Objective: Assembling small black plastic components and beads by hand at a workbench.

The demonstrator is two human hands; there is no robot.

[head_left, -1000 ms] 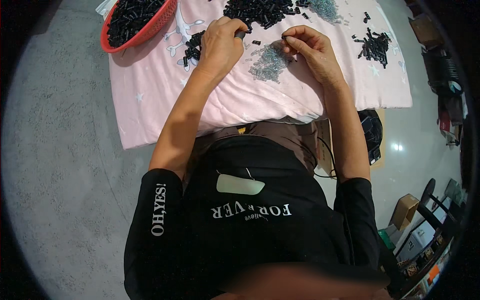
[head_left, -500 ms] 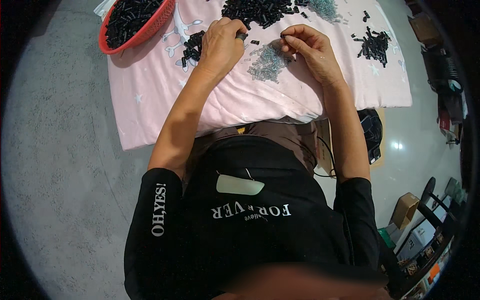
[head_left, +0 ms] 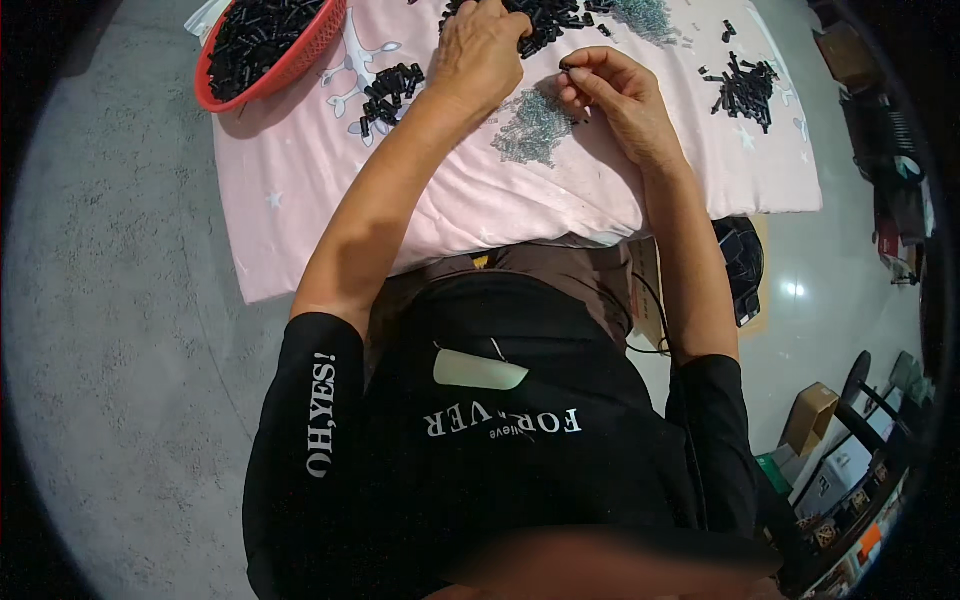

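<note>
My left hand (head_left: 478, 55) reaches over the far heap of small black plastic parts (head_left: 545, 22) at the top edge of the view. Its fingertips are hidden among the parts and behind the hand itself, so I cannot see whether they grip anything. Thumb and forefinger of my right hand (head_left: 620, 95) are pinched on a small black plastic part (head_left: 567, 67). That hand hovers by the right side of a pile of small shiny metal pieces (head_left: 530, 130), probably springs or screws. A small cluster of black parts (head_left: 388, 95) lies left of my left wrist.
A red plastic basket (head_left: 322, 45) full of black parts stands at the far left. More shiny pieces (head_left: 645, 18) lie at the back, and another group of black parts (head_left: 747, 88) sits at the right. A pink patterned cloth (head_left: 300, 200) covers the table.
My left hand has moved away from me and slightly right, from beside the shiny pile to the far black heap. My right hand has stayed nearly still with its black part.
</note>
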